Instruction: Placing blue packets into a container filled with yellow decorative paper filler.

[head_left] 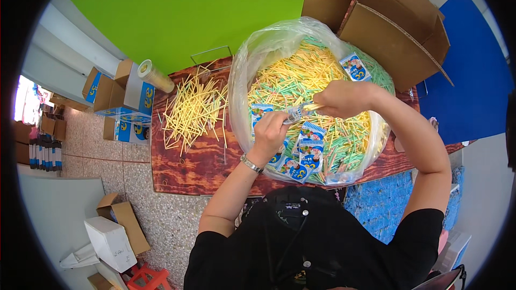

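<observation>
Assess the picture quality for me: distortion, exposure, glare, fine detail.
Head view: fisheye distortion bows the near edge of the table; head view: the bright patch at far left is washed out; head view: pale highlights streak the plastic bag; head view: the packet in the left hand looks too small and soft for fine detail.

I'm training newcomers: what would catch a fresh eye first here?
The big clear bag heaped with yellow and green sticks, mid-picture. Over it, the left hand holds a small packet, the right hand at its other end. A bright green surface spreads across the upper left.
</observation>
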`<state>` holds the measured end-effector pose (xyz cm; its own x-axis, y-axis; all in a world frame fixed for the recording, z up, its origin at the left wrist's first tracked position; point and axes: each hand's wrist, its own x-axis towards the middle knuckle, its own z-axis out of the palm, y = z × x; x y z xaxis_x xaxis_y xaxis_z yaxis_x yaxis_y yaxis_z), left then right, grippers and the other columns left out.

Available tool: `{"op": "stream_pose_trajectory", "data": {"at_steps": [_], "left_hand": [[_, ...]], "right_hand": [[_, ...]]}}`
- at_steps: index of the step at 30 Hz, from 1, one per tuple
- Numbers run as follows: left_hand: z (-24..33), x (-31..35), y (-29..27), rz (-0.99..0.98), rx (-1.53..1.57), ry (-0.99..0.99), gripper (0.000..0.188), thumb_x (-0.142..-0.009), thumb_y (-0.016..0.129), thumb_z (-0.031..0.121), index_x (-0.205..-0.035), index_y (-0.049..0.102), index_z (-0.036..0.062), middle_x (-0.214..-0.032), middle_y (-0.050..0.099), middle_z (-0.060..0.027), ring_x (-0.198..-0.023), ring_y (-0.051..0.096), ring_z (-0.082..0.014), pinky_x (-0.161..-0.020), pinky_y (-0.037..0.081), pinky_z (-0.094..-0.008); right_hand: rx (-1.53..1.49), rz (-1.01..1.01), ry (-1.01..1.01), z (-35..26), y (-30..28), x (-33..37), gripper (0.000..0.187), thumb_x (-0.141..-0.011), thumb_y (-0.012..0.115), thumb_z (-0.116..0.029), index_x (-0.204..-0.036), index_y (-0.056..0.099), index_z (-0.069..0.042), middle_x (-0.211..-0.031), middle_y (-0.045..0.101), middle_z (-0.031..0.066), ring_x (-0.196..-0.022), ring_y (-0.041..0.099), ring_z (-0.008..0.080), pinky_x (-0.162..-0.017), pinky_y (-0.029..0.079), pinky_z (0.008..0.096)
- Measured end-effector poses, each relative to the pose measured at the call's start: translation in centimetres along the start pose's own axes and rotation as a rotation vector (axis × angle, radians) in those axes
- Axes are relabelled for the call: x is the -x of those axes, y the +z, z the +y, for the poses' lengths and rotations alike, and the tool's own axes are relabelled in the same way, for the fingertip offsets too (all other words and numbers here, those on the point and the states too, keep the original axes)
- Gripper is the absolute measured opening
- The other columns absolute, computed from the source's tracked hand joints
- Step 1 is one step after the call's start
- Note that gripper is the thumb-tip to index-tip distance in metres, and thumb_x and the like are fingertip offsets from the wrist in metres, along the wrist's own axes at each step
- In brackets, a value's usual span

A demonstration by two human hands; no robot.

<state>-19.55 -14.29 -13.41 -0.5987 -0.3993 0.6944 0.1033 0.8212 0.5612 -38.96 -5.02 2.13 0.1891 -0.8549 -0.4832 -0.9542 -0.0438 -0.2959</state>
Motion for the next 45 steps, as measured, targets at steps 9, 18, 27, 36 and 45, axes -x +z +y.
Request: {"op": "stream_pose_trajectory", "data": {"at_steps": [9, 18, 27, 36, 45], "left_hand": [[-0.4, 0.7, -0.7, 0.046, 0.04, 0.035, 0.024, -0.074, 0.073, -0.003, -0.096, 0.065, 0.0008, -0.086, 0.068, -0.0121, -0.074, 0.066, -0.0275, -0.065, 0.052, -0.0342], [-0.3, 2.8, -2.8, -0.185, 0.279, -0.344, 0.018, -0.079, 0.075, 0.007, -0.092, 0.064, 0.0015, -0.072, 0.064, -0.0106, -0.059, 0.062, -0.0202, -0.054, 0.046, -0.0312], [-4.3, 9.7, -6.4, -0.511, 0.3, -0.534, 0.018, -0.087, 0.069, 0.017, -0.095, 0.067, 0.0002, -0.075, 0.062, -0.0136, -0.064, 0.061, -0.0191, -0.06, 0.047, -0.0313], [-4.8, 12.3, -3.4, -0.518, 0.061, -0.653, 0.023, -0.081, 0.075, 0.018, -0.092, 0.066, -0.0008, -0.07, 0.067, -0.0095, -0.06, 0.062, -0.0143, -0.059, 0.05, -0.0302], [-0.4, 8.2, -3.6, -0.231, -0.219, -0.264, 0.045, -0.084, 0.073, 0.015, -0.121, 0.054, -0.0029, -0.111, 0.06, -0.0155, -0.11, 0.056, -0.0239, -0.087, 0.048, -0.0307]], "right_hand": [[0.015, 0.242, 0.037, -4.1, -1.9, -0.3, 0.041, -0.083, 0.072, -0.029, -0.11, 0.059, -0.001, -0.08, 0.064, 0.0216, -0.075, 0.064, 0.0391, -0.069, 0.05, 0.046], [-0.195, 0.781, -0.268, -2.4, 6.9, -2.4, 0.035, -0.08, 0.071, -0.008, -0.114, 0.062, -0.009, -0.092, 0.066, 0.0116, -0.075, 0.066, 0.0307, -0.068, 0.054, 0.0381], [0.007, 0.599, -0.111, -3.3, 17.2, -3.8, 0.024, -0.073, 0.076, -0.026, -0.09, 0.063, -0.013, -0.084, 0.06, 0.0049, -0.082, 0.059, 0.0264, -0.066, 0.051, 0.0371], [0.382, 0.603, -0.065, -6.0, 22.3, -6.8, 0.026, -0.07, 0.074, -0.034, -0.082, 0.063, -0.014, -0.091, 0.052, 0.0032, -0.1, 0.048, 0.0229, -0.082, 0.037, 0.0403], [-1.254, 0.648, 0.133, -2.0, 17.2, -3.0, 0.014, -0.09, 0.065, -0.01, -0.099, 0.056, -0.003, -0.081, 0.066, 0.0023, -0.07, 0.059, 0.0062, -0.061, 0.046, 0.0229]]}}
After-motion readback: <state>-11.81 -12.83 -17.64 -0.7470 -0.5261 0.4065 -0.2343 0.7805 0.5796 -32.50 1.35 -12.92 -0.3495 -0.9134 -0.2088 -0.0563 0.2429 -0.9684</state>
